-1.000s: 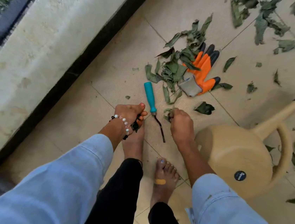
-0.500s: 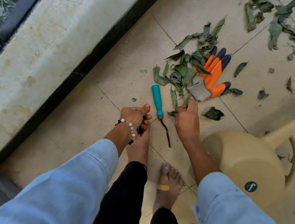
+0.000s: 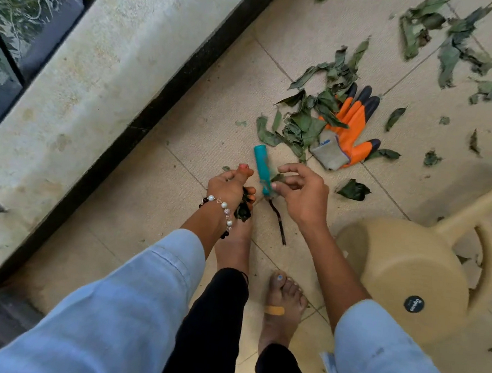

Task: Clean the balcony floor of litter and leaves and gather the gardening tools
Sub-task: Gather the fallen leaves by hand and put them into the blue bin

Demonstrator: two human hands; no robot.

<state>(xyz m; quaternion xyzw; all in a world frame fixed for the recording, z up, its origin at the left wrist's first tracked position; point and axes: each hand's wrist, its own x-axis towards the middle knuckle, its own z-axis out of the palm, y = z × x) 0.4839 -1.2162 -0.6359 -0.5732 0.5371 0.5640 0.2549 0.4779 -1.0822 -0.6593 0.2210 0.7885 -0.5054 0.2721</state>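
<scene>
The left hand (image 3: pixel 229 188) is clamped on a wad of dark leaves. The right hand (image 3: pixel 302 192) hovers just right of the tool (image 3: pixel 261 168), fingers loosely curled, a small leaf seemingly pinched at the tips, though I cannot tell for sure. The tool lies on the floor (image 3: pixel 217 106), teal handle pointing to the leaf pile (image 3: pixel 304 122) and glove (image 3: pixel 349 127) beyond. It looks light and stiff; take the handle, not the thin prong. Leaves are limp, easily scooped
</scene>
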